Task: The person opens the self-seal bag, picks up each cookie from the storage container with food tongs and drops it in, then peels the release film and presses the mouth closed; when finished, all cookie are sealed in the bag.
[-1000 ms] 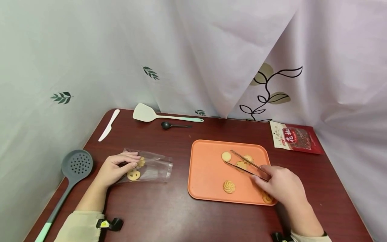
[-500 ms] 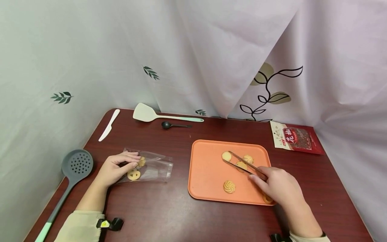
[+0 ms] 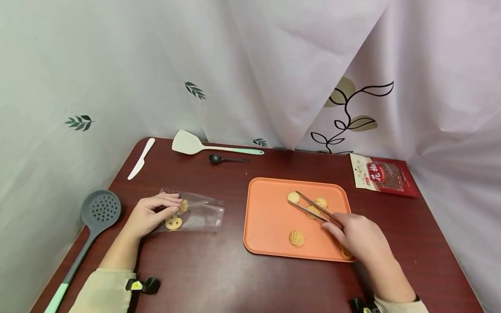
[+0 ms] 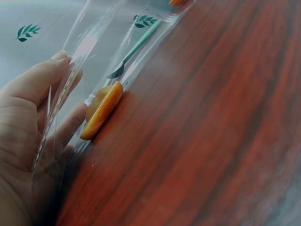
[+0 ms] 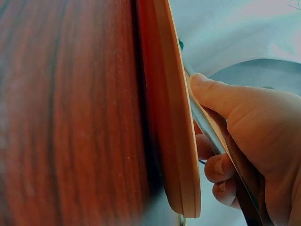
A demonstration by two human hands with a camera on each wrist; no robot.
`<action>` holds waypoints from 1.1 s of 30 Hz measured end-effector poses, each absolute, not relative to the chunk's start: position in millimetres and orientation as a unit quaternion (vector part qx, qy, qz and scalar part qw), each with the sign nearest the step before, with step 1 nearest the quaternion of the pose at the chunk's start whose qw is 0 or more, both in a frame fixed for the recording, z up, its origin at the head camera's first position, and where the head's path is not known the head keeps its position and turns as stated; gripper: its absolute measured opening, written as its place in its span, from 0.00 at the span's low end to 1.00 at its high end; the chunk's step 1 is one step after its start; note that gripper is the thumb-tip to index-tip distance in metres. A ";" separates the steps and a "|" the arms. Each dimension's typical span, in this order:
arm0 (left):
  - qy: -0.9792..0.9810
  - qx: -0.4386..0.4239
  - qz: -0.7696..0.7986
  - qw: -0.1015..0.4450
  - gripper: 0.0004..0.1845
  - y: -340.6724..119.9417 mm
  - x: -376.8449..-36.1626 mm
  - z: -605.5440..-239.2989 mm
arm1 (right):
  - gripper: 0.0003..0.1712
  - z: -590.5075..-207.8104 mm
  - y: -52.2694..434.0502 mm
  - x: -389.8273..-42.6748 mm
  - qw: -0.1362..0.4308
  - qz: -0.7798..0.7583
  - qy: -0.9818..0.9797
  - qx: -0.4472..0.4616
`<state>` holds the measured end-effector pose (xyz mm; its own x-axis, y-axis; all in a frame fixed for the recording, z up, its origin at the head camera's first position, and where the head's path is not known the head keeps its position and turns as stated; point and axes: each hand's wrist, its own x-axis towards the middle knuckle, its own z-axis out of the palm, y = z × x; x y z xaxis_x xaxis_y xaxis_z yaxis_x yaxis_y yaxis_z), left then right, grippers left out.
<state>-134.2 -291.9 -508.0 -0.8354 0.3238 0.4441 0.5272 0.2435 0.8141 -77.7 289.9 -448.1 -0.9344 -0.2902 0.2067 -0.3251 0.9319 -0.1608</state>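
Observation:
My left hand pinches a clear plastic bag lying on the table, its film between thumb and fingers. Inside show a pretzel-shaped cookie and a ridged cookie; the left wrist view has one cookie edge-on. Over an orange tray, my right hand grips metal tongs. Their tips stand on either side of a plain round cookie; whether they touch it I cannot tell. A swirl cookie, a ridged cookie and others lie on the tray, one partly under my hand.
Along the back edge lie a white spatula and a small black spoon. A white knife and a grey slotted ladle are at the left. A red spice packet lies back right, before the curtain.
The tongs have shifted slightly left and their tips have drawn closer around the plain round cookie. My left hand and the bag stay put. The head view has tilted slightly.

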 end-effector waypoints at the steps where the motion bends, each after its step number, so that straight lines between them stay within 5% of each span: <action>1: -0.783 -0.271 -0.552 0.092 0.18 -291.8 -134.5 -507.5 | 0.16 -447.9 289.8 -78.2 0.090 0.096 -0.979 0.157; 33: -0.787 -0.262 -0.550 0.099 0.18 -290.7 -133.0 -506.4 | 0.19 -463.7 210.3 -81.5 0.156 0.112 -0.947 0.257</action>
<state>-133.0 -290.7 -506.4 -0.8432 0.3037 0.4437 0.5211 0.2580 0.8136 -81.5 210.3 -463.7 -0.8191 -0.4524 0.3527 -0.5220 0.8427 -0.1315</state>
